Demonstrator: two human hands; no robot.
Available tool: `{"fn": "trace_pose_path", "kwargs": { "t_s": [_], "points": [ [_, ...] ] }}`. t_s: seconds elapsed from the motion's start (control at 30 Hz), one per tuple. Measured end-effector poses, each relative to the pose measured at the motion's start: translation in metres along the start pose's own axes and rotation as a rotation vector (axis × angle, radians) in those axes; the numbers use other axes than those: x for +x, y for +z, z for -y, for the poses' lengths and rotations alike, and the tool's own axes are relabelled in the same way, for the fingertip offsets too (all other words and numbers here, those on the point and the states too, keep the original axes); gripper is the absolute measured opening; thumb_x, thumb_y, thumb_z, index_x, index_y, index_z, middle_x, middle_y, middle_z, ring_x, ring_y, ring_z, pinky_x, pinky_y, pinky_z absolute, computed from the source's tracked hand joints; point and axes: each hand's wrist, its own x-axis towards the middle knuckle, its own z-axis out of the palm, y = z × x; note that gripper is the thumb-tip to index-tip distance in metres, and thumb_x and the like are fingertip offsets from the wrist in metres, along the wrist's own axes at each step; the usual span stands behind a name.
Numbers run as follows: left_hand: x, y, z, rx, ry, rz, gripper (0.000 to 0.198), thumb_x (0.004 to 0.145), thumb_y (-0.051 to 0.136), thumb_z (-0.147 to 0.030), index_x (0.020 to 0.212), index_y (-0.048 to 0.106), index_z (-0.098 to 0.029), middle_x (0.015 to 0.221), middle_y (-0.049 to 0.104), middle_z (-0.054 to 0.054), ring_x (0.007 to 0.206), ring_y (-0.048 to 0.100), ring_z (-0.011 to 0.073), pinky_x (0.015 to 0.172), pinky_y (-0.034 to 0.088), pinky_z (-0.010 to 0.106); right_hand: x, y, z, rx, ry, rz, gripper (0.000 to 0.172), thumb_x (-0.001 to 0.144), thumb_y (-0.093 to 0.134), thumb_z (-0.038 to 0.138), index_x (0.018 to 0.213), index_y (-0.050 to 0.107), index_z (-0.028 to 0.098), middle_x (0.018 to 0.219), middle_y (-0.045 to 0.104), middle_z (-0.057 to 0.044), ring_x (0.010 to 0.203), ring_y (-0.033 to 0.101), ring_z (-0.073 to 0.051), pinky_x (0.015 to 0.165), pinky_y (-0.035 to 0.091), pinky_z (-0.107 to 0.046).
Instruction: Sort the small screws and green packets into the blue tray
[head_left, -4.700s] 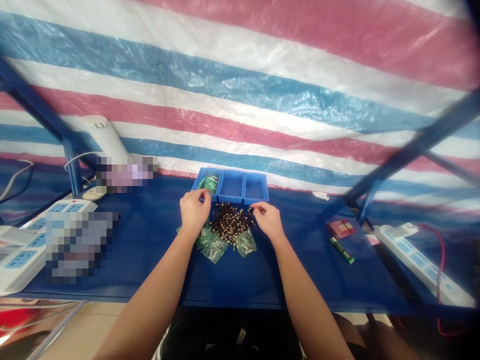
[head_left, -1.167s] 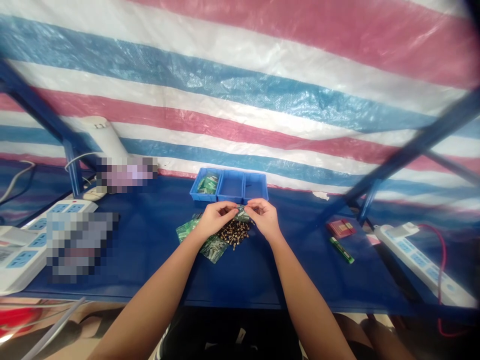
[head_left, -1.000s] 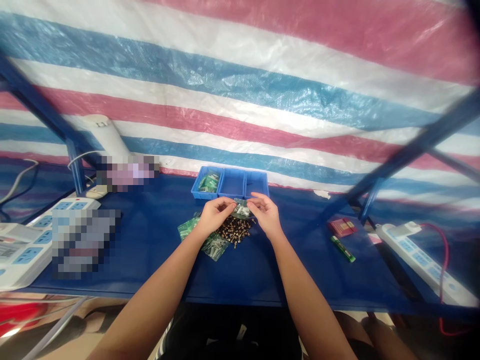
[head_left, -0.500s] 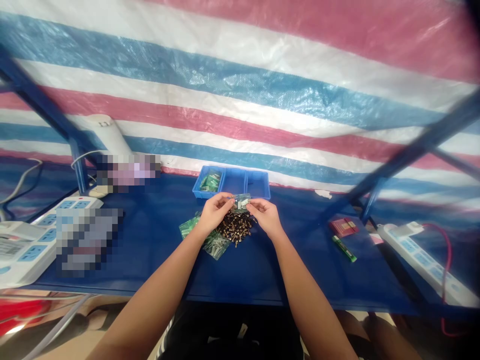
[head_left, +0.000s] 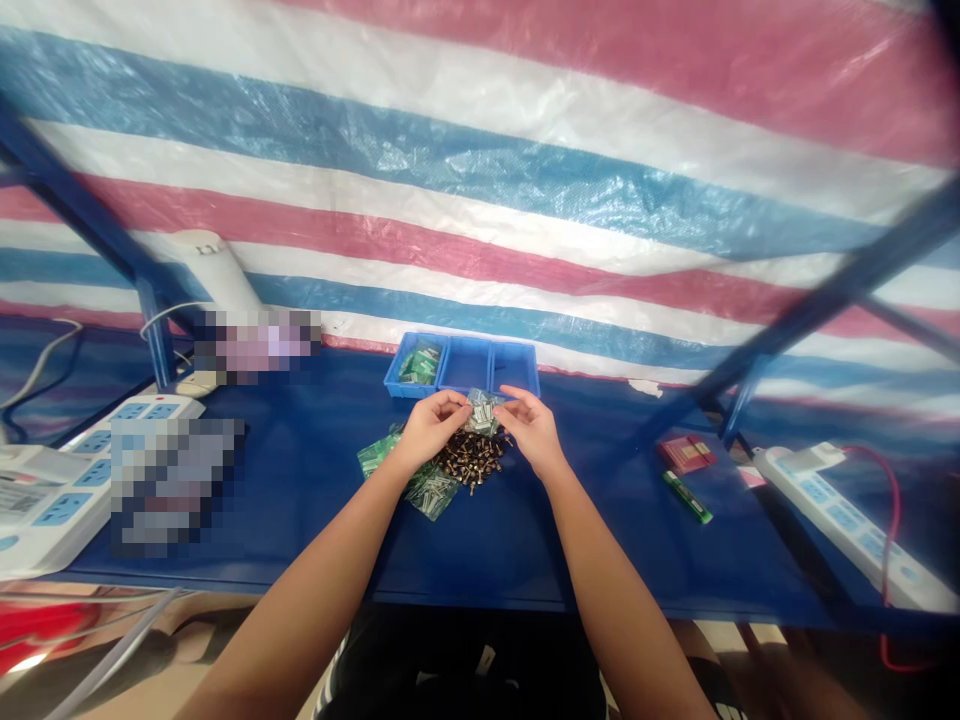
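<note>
A small clear plastic bag (head_left: 484, 411) with silvery metal pieces is held up between my two hands. My left hand (head_left: 435, 428) pinches its left side, and my right hand (head_left: 531, 428) grips its right side between thumb and fingers, the index finger raised. Right below the bag lies a pile of brass and dark screw-like parts (head_left: 472, 465). Green-tinted bags of metal pieces (head_left: 433, 492) rest left of the pile, partly behind my left hand. Behind my hands stands a blue three-compartment tray (head_left: 442, 391), with similar green bags (head_left: 420, 363) in its left compartment.
White power strips stand at the left (head_left: 82, 480) and right (head_left: 847, 515) of the blue table (head_left: 480, 560). A red box (head_left: 688, 453) and a green packet (head_left: 687, 497) lie on the right. Blue metal bars slope at both sides, before a striped sheet.
The small bag has come slightly lower and shows more of its metal pieces. My right index finger has lifted a little; my left hand has hardly moved.
</note>
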Motion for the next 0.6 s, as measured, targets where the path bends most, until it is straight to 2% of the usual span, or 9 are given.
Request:
{"fn": "trace_pose_path", "kwargs": {
  "t_s": [0.2, 0.37, 0.6],
  "points": [
    [0.002, -0.002, 0.003, -0.007, 0.005, -0.029, 0.032, 0.078, 0.071, -0.044, 0.091, 0.061, -0.016, 0.069, 0.066, 0.001, 0.058, 0.058, 0.0118, 0.057, 0.046, 0.024, 0.001, 0.000, -0.005, -0.060, 0.035, -0.014, 0.032, 0.068, 0.079, 0.044, 0.087, 0.075, 0.019, 0.068, 0.070, -0.002, 0.061, 0.062, -0.017, 0.061, 0.051, -0.031],
    [0.000, 0.000, -0.002, 0.021, 0.064, -0.001, 0.031, 0.079, 0.070, -0.044, 0.088, 0.062, -0.016, 0.076, 0.066, 0.003, 0.066, 0.060, 0.0135, 0.062, 0.048, 0.025, 0.001, -0.002, -0.005, -0.100, 0.018, -0.073, 0.032, 0.069, 0.078, 0.045, 0.085, 0.076, 0.018, 0.068, 0.070, -0.003, 0.060, 0.061, -0.017, 0.059, 0.050, -0.030],
    [-0.004, 0.001, -0.013, 0.019, 0.049, 0.046, 0.051, 0.079, 0.070, -0.042, 0.123, 0.058, -0.019, 0.070, 0.063, 0.000, 0.060, 0.057, 0.0129, 0.057, 0.045, 0.024, -0.001, -0.001, 0.000, -0.091, -0.023, 0.003, 0.028, 0.072, 0.076, 0.045, 0.085, 0.076, 0.020, 0.078, 0.073, -0.004, 0.067, 0.064, -0.019, 0.064, 0.052, -0.031]
  ]
}}
